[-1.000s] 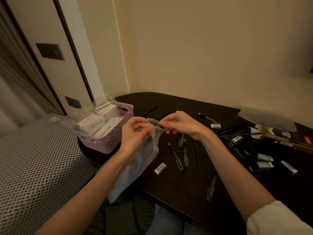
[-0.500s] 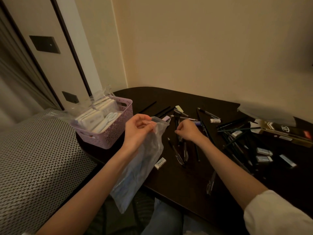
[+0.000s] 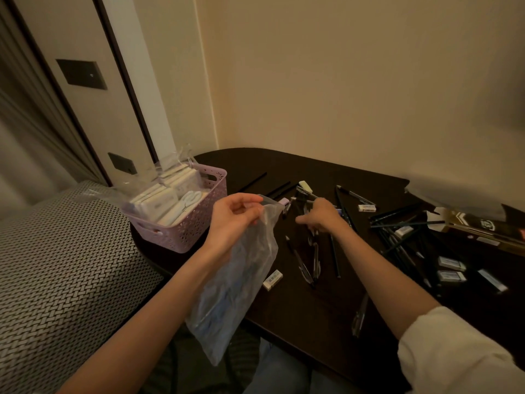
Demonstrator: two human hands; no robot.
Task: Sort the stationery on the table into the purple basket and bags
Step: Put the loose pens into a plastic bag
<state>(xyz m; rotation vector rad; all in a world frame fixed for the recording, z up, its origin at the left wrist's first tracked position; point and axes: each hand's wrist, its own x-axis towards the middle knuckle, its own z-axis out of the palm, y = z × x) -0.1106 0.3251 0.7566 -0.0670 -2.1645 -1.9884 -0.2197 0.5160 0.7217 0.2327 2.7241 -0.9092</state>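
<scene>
My left hand (image 3: 233,220) pinches the mouth of a clear plastic bag (image 3: 238,282), which hangs over the table's near edge with bluish pens inside. Just right of the bag, my right hand (image 3: 319,218) is down on a cluster of loose pens (image 3: 308,260), its fingers curled around some of them. The purple basket (image 3: 196,223) stands at the table's left end, filled with white packets and a pair of scissors. A white eraser (image 3: 272,279) lies below the bag's edge.
The dark table (image 3: 306,314) holds a heap of dark pencils (image 3: 397,231) and several erasers (image 3: 451,270) at the right, beside a dark box (image 3: 483,226). A patterned bed (image 3: 56,274) borders the table on the left. A lone pen (image 3: 359,317) lies near the front edge.
My right hand let go of the bag's mouth and dropped onto the pens on the table. The left hand kept hold of the bag, which now hangs lower.
</scene>
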